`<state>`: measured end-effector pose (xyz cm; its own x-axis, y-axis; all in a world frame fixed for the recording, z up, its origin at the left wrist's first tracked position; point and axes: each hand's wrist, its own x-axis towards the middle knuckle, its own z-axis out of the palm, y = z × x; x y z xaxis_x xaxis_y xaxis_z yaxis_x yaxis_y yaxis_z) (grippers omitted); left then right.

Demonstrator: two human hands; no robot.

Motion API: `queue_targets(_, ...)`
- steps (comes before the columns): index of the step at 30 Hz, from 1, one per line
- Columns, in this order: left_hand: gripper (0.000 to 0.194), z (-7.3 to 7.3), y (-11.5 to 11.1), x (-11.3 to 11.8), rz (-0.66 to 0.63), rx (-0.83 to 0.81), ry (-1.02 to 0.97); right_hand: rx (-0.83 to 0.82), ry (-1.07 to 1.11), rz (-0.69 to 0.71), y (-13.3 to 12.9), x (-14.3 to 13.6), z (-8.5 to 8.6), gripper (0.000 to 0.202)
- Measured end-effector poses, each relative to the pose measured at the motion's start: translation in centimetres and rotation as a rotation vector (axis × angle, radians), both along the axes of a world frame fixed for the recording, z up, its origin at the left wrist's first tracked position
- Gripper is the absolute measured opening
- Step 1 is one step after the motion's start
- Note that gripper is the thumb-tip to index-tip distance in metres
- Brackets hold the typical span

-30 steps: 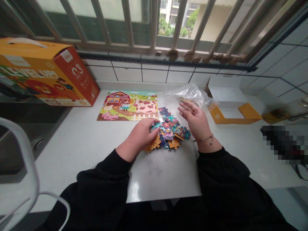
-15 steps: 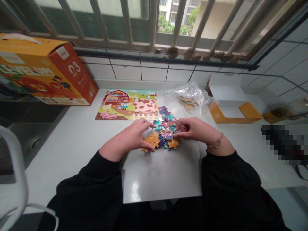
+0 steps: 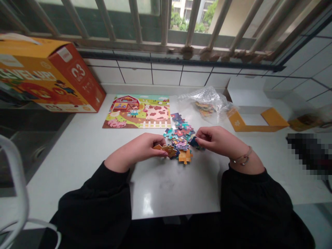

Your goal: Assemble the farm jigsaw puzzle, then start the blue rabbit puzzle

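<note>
A heap of colourful jigsaw pieces (image 3: 180, 133) lies on the white counter (image 3: 173, 186) between my hands. My left hand (image 3: 150, 147) is closed on several orange jigsaw pieces (image 3: 166, 149), thumb in front and fingers behind, at the heap's left edge. At the right edge, my right hand (image 3: 214, 140) pinches a dark blue jigsaw piece (image 3: 193, 141); its curled fingers partly hide what else lies there. A single orange piece (image 3: 185, 156) rests at the near side of the heap. Behind and to the left lies a farm picture (image 3: 140, 112) with a cow and a barn.
A clear plastic bag (image 3: 207, 103) with more pieces lies behind the heap. An open yellow-and-white box (image 3: 238, 121) stands to its right. On the left are a large orange carton (image 3: 75, 79) and a dark sink (image 3: 31, 145). Window bars run along the back.
My left hand has closed, gathering the orange pieces and lifting them from the counter. My right hand has shifted slightly right, drawing a dark blue piece to the heap's edge.
</note>
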<state>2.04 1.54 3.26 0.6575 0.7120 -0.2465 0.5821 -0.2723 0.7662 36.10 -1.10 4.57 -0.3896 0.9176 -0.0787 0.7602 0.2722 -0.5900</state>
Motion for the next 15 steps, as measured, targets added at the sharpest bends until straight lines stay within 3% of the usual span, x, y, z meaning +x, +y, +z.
queue_targets(5, 0.025, -0.1, -0.2, 0.3, 0.005, 0.006, -0.140, 0.289, 0.069, -0.179, 0.3, -0.7, -0.4, 0.021)
queue_targets(8, 0.017, -0.7, -0.2, 0.7, 0.056, 0.179, -0.239, 0.494, 0.056, -0.217, 0.9, -1.3, -1.4, 0.016)
queue_targets(12, 0.007, -1.6, -0.1, 1.1, 0.005, 0.564, -0.314, 0.439, 0.042, -0.056, 1.5, -1.7, -2.5, 0.014)
queue_targets(15, 0.006, -1.7, -0.1, 1.3, -0.056, 0.715, -0.353, 0.366, 0.134, -0.022, 1.2, -2.1, -2.2, 0.014)
